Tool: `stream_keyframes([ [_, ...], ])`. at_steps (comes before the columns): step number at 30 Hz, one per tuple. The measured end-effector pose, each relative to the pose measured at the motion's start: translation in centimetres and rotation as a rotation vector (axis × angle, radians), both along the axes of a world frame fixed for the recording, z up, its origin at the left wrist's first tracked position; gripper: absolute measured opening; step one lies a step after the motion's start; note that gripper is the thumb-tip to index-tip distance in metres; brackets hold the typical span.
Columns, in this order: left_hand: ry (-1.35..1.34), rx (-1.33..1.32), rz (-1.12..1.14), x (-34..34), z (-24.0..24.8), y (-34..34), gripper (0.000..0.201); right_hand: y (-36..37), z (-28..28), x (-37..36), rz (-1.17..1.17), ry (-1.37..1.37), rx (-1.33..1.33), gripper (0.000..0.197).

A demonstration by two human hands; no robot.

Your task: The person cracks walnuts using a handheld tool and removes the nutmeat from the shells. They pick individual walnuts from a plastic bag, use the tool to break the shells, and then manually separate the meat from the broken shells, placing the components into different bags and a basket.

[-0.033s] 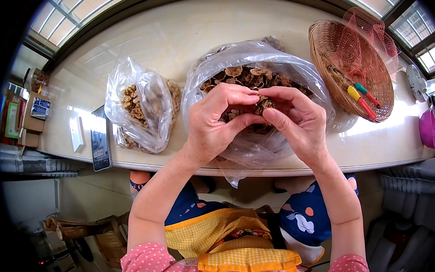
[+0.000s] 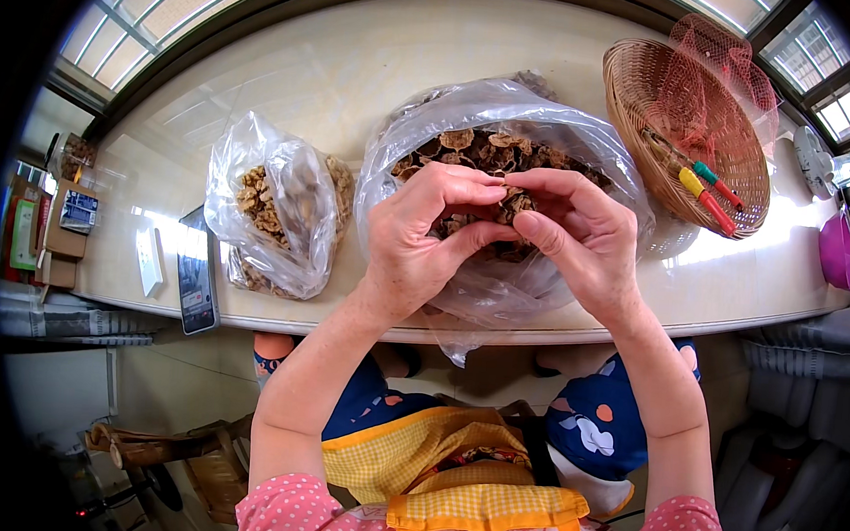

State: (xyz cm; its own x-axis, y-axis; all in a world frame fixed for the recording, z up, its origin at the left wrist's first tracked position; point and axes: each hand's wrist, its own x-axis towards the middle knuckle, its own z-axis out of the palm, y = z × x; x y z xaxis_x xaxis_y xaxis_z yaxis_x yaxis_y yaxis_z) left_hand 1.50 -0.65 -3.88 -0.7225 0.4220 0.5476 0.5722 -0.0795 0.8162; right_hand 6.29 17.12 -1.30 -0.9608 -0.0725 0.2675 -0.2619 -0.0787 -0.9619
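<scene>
My left hand and my right hand meet fingertip to fingertip over a large clear plastic bag full of brown, wrinkled dried pieces. Between the thumbs and forefingers of both hands I pinch one small brown dried piece, mostly hidden by my fingers. The bag's mouth is open and it rests on the pale countertop, close to the front edge. My forearms come up from below, over a yellow checked apron.
A smaller clear bag of similar brown pieces sits to the left. A woven basket at the right holds a red net and small tools with coloured handles. A phone lies at the left front edge. A purple bowl is far right.
</scene>
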Motion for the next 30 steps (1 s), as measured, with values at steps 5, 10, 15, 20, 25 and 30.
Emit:
stream_keyframes([
  [5,0.0,0.088,0.086,0.13,0.24,0.42,0.026,-0.1,-0.06,0.02,0.03,-0.005,-0.068,0.027],
  [10,-0.058,0.127,0.075,0.07,0.21,0.54,0.025,0.01,0.27,0.01,0.008,-0.033,-0.026,0.027],
  [15,-0.014,0.023,0.037,-0.12,-0.16,0.03,0.028,-0.54,-0.03,0.34,-0.111,-0.016,0.085,0.026],
  [20,-0.024,0.021,0.055,-0.06,-0.25,0.03,0.027,-0.57,-0.11,0.23,-0.161,-0.011,0.157,0.025],
  [25,0.138,-0.089,0.077,-0.05,0.53,0.06,0.028,-0.19,0.18,-0.01,-0.082,-0.02,0.127,0.024],
  [30,0.061,0.015,0.029,-0.01,-0.08,0.18,0.028,-0.27,0.12,-0.04,-0.04,-0.07,0.029,0.023],
])
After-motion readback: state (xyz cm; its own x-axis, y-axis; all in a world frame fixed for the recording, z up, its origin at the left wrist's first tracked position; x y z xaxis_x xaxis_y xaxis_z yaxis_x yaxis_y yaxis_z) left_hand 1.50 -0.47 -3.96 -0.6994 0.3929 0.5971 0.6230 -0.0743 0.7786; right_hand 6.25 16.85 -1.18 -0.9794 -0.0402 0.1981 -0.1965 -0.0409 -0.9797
